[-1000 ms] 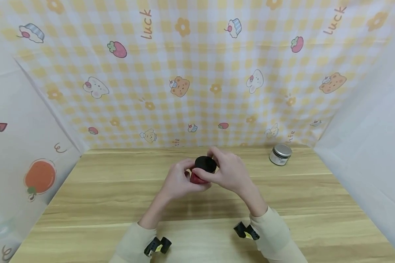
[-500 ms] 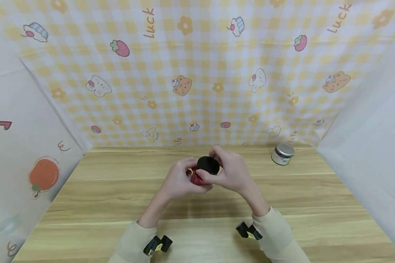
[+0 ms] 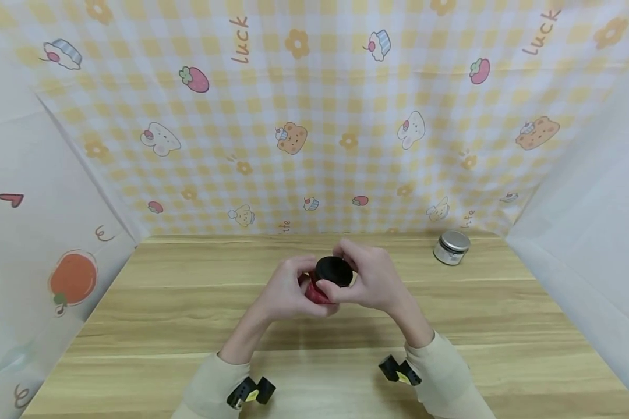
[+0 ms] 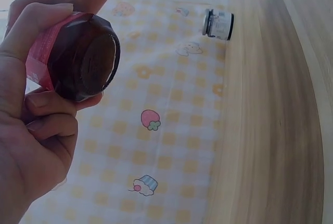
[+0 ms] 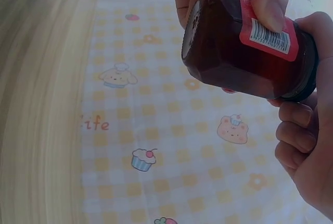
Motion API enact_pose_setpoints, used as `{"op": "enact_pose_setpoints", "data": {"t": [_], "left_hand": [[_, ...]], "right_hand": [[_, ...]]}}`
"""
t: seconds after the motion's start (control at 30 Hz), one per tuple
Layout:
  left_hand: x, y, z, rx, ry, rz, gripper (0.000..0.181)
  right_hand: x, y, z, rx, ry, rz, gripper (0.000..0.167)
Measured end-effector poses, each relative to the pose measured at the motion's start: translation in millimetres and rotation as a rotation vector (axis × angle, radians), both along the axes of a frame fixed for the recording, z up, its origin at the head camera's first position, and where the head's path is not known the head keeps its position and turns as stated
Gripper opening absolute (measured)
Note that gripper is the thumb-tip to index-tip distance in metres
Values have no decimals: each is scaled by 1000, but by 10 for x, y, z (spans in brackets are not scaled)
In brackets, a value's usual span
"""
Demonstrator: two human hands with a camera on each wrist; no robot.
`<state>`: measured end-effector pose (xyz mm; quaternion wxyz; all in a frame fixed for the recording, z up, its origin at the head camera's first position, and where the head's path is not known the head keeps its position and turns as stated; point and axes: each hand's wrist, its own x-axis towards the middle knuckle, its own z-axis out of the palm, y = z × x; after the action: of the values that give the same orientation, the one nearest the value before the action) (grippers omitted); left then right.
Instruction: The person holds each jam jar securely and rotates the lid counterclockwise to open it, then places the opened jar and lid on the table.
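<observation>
A dark glass jar (image 5: 223,52) with a red label and barcode is held up above the table between both hands. Its black lid (image 3: 334,271) faces up in the head view. The left hand (image 3: 289,289) grips the jar's body, its thumb on the label in the right wrist view. Around the lid curl the fingers and thumb of the right hand (image 3: 369,277). The lid sits on the jar. From the left wrist view the jar's bottom (image 4: 99,62) shows, with the left fingers around its side.
A small jar (image 3: 452,248) with a silver lid and pale label stands at the back right of the wooden table (image 3: 188,326). Behind the table hangs a yellow checked cloth (image 3: 325,87). A small black camera sits at each wrist.
Both hands and the jar stay together near the table's middle, appearing slightly lower and further right. The head view has shifted a little. Neither hand has let go.
</observation>
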<state>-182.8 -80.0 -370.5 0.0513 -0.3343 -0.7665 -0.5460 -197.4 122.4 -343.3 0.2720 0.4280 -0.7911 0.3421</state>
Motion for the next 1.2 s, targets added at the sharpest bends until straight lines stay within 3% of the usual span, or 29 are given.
{"op": "enact_pose_setpoints", "data": {"t": [0.23,0.3,0.43,0.53,0.63,0.7,1.0,1.2], "left_hand": [[5,23,-37,80,-76,-117,32],[17,44,-46,85,-71,-118,32],[59,102,-32,62,-29,-43,30],[80,146,-6,-8,84,47,28],[88,176,9,-79,196,117,29],[90,182,9,-103,223,137,30],[66,180,-58,-4,50,50,26],[43,178,-87,76,5,-11,29]], "right_hand": [[36,-5,25,16,-10,36,29],[58,-5,45,30,-1,11,27],[134,4,99,89,30,-124,30],[188,-2,133,132,40,-229,38],[204,-16,138,143,55,-284,39],[202,-24,131,138,68,-296,35],[112,-28,46,86,76,-239,28],[70,-21,30,49,68,-155,26]]}}
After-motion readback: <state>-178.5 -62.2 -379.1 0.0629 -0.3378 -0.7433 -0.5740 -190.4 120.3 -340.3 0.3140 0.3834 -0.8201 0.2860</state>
